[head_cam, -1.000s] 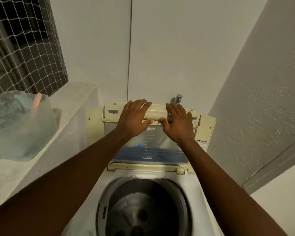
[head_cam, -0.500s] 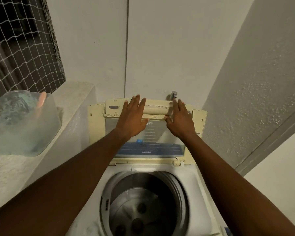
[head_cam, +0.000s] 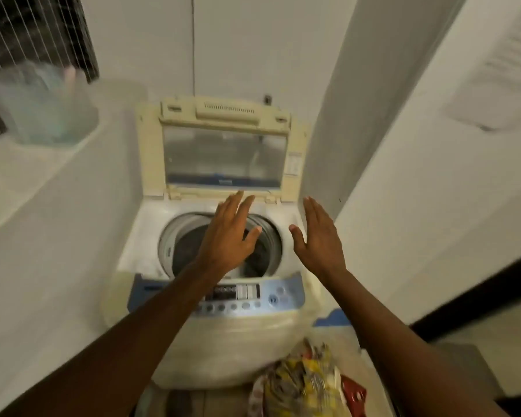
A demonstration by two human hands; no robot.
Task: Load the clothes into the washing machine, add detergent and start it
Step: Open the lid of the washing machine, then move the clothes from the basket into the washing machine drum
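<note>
**Both hands open above the drum, lid raised**

Left hand [head_cam: 229,236]: flat, palm down, fingers straight and together, thumb splayed to the right. The grip is fully open and has hold of nothing. It hangs over the drum opening [head_cam: 223,245], forearm reaching in from the lower left.

Right hand [head_cam: 318,236]: likewise spread and empty, palm turned slightly inward, thumb pointing left. It sits just right of the drum rim, over the white top deck.

Beneath both hands stands the washing machine [head_cam: 214,335], a top loader with a white, smooth plastic body. The drum is round, grey-rimmed and dark inside; its contents cannot be made out. Beyond the fingertips the lid [head_cam: 226,152] stands upright against the wall, yellowed cream frame around a clear window. Nearer than the wrists runs the blue control panel [head_cam: 268,296] with round buttons.

Near the right forearm lies a bundle of patterned yellow, red and grey clothes [head_cam: 304,383]. Far left, a translucent tub [head_cam: 42,109] sits on a ledge, blurred.
</note>
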